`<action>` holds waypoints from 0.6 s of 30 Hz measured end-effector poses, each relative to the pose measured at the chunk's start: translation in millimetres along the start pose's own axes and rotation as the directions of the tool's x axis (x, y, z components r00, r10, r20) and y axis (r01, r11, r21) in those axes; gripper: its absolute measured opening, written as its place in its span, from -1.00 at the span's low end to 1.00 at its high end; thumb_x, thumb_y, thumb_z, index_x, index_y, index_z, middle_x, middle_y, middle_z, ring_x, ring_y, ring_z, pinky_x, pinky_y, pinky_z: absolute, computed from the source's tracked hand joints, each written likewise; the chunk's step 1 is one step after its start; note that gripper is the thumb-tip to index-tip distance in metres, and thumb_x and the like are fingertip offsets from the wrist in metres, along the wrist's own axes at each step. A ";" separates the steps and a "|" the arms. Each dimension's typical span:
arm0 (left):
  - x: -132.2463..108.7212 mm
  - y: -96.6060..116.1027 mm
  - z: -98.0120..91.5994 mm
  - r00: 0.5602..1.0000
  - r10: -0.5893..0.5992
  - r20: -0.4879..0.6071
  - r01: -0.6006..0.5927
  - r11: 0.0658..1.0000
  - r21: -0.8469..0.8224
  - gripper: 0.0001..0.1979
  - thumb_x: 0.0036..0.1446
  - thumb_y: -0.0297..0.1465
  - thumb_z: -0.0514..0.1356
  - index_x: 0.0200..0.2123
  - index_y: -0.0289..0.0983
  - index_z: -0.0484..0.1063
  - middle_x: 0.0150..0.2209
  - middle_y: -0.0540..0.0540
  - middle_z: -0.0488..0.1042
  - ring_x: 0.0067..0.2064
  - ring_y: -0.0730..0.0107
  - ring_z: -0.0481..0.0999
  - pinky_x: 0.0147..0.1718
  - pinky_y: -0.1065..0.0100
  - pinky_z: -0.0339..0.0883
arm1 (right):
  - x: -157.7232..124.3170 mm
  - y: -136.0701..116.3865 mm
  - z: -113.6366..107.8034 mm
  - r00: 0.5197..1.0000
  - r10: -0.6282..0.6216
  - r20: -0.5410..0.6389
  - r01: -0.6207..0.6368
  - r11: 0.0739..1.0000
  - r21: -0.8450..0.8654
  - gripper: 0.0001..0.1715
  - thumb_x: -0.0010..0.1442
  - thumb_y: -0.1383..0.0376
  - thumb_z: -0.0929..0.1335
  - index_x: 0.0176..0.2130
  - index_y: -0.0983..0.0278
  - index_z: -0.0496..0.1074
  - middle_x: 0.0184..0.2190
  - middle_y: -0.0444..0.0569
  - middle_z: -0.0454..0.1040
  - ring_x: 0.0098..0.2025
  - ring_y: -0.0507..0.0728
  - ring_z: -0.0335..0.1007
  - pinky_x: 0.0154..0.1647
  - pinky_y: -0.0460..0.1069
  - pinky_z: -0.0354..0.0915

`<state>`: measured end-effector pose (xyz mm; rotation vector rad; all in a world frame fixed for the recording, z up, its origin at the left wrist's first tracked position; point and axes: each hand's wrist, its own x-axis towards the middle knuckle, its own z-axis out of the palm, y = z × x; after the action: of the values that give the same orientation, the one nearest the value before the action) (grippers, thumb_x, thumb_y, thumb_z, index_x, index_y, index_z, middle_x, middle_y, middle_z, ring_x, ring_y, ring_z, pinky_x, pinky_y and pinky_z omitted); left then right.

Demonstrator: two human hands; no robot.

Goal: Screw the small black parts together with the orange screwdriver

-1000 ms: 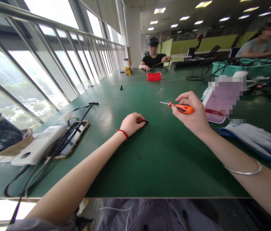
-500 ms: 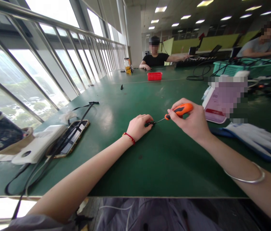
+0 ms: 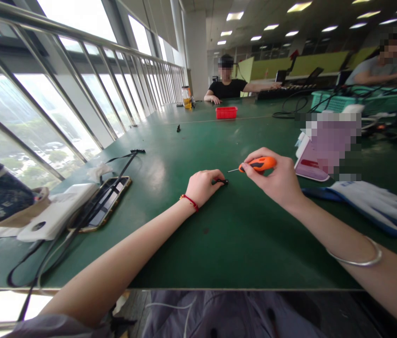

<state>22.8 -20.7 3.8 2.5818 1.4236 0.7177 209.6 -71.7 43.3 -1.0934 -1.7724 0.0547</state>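
Note:
My left hand (image 3: 203, 186) rests on the green tabletop (image 3: 233, 249), its fingers closed on a small black part (image 3: 222, 181). Part of that piece sticks out past my fingertips; the rest is hidden by them. In my right hand (image 3: 278, 180) is a screwdriver (image 3: 263, 164) with an orange and black handle, gripped between thumb and fingers. Its thin metal shaft points left, with the tip a little above the black part and apart from it.
A smartphone (image 3: 109, 206), a white box (image 3: 56, 211) and black straps lie to the left. Gloves (image 3: 377, 202) and a pinkish device (image 3: 316, 155) are at right. Further back are a red tray (image 3: 226, 112), a small black piece (image 3: 178, 128), a green basket (image 3: 377, 99) and two people.
The screwdriver tip has come away from the black part, and my right hand has shifted slightly left and down. My left hand keeps its place with the part.

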 end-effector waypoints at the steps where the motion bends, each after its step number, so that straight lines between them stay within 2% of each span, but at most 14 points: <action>1: 0.3 -0.4 0.3 1.000 -0.006 0.002 0.006 1.000 -0.004 -0.90 0.08 -0.35 0.17 -0.32 -0.15 0.48 -0.29 0.05 0.55 -0.24 0.34 0.51 -0.27 0.37 0.31 | -0.4 -0.4 0.3 1.000 0.000 0.001 0.000 1.000 -0.005 -0.88 0.09 0.21 0.32 -0.45 0.20 0.34 -0.47 -0.10 0.48 -0.41 0.09 0.42 -0.36 -0.04 0.30; 12: 5.1 -5.1 3.6 0.998 0.046 0.038 -0.045 0.999 -0.020 -0.90 0.06 -0.39 0.17 -0.32 -0.24 0.42 -0.29 -0.04 0.51 -0.23 0.32 0.47 -0.24 0.33 0.33 | -3.6 -3.0 3.6 1.000 -0.025 0.002 0.025 1.000 0.005 -0.87 0.07 0.22 0.32 -0.47 0.20 0.32 -0.51 -0.12 0.45 -0.45 0.06 0.38 -0.39 -0.06 0.27; 18: 4.6 -6.5 4.4 0.999 0.027 0.027 -0.024 0.996 -0.083 -0.92 0.05 -0.39 0.17 -0.33 -0.24 0.41 -0.29 -0.04 0.50 -0.22 0.34 0.47 -0.24 0.34 0.34 | -2.5 -7.0 -0.8 0.999 -0.035 -0.042 0.035 0.999 -0.004 -0.83 0.08 0.21 0.32 -0.50 0.18 0.28 -0.55 -0.12 0.41 -0.50 0.06 0.34 -0.42 -0.04 0.25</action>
<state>21.8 -12.8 -0.5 2.5415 1.3267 0.7252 205.9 -77.9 45.4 -1.0584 -1.7545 0.0070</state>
